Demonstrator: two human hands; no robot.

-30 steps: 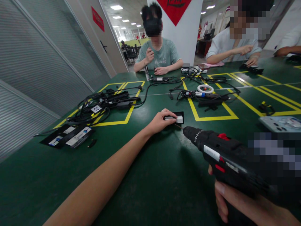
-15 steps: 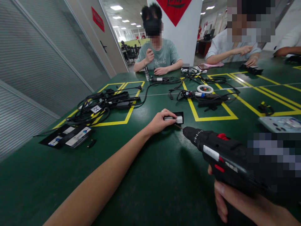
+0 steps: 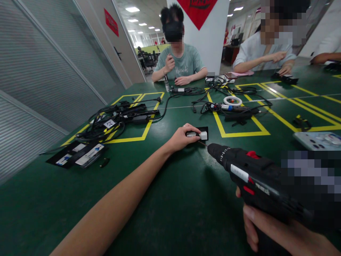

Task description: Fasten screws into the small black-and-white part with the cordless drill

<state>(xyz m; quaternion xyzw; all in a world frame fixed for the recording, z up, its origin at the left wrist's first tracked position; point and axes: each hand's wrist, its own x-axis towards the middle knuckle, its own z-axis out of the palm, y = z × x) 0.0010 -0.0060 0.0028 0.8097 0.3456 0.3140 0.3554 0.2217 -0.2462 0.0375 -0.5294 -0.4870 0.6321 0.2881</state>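
Observation:
My right hand is wrapped round the grip of a black cordless drill with red switches, which points left and away from me. A thin bit sticks out of its chuck and ends close to my left fingertips. With closed fingers, my left hand grips a small white block over a black flat piece on the green table. My fingers cover part of the block. Whether the bit's tip touches the block I cannot tell.
Tangled black cables and devices lie to the left, near a black folder with white cards. Farther right are a blue-ended tool, a white ring and a light blue phone. Two people sit across the table.
My hands, the drill and the white block look almost still. The person at the far right has shifted their head slightly.

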